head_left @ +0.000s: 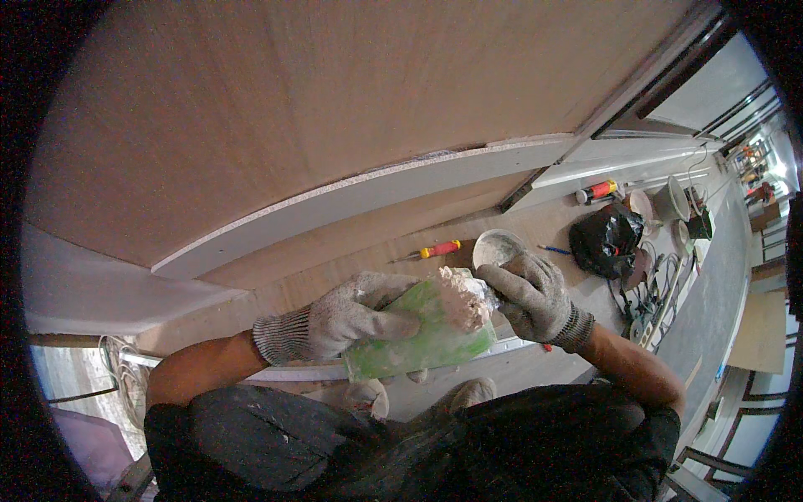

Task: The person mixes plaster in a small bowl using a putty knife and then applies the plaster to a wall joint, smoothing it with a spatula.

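fingers of the left hand [345, 320] are closed on the green board [401, 345], thumb laid over its face, and from my remote seat i see it held out in front of the body. beyond it lies a tool with a red-and-yellow handle [440, 248]. pale compound [465, 299] sits heaped at the board's right end. just behind that is a bowl [501, 232]. fingers of the right hand [533, 299] are curled narrow beside the heap; what they grip, i cannot tell. i judge the step to be working the compound on the board; the next move seems to call for keeping the left steady. farther right is a black plastic bag [604, 241]. i can read no label or lettering anywhere.
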Tool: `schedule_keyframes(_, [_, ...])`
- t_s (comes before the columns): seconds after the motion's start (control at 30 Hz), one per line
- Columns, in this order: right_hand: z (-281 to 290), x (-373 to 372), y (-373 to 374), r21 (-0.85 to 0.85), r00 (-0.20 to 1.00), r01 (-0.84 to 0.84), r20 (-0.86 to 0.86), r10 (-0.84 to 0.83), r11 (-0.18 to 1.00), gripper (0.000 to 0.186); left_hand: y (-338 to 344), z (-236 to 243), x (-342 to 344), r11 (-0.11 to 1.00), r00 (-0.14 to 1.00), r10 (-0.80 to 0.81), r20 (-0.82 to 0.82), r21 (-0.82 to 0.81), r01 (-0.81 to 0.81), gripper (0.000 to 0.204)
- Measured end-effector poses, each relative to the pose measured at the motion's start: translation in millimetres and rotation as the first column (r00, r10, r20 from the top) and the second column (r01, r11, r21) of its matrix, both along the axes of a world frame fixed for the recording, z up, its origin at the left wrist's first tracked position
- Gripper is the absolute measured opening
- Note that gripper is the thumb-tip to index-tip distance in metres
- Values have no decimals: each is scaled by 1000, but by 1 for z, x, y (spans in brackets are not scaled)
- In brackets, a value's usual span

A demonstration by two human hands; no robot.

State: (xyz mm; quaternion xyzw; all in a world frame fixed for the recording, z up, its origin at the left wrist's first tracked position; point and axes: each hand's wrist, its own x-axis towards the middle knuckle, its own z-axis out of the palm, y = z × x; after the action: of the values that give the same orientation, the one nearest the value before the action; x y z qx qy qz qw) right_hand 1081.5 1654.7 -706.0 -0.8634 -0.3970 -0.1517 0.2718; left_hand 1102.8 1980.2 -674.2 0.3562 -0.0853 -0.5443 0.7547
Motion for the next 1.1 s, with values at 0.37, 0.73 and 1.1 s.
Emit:
schedule_keyframes(0.37, [-3, -3, -12, -88, 988, -41, 143, 53, 995, 63, 6, -18, 0, 993, 971, -65, 228, 108, 41, 42])
schedule_keyframes(0.73, [-16, 0, -26, -177, 996, -9, 86, 24, 984, 60, 30, -33, 3, 962, 891, -86, 446, 270, -43, 40])
schedule_keyframes(1.1, [39, -1, -29, 350, 626, 389, -779, 35, 852, 44, 11, -15, 9, 988, 949, 11, 314, 142, -58, 51])
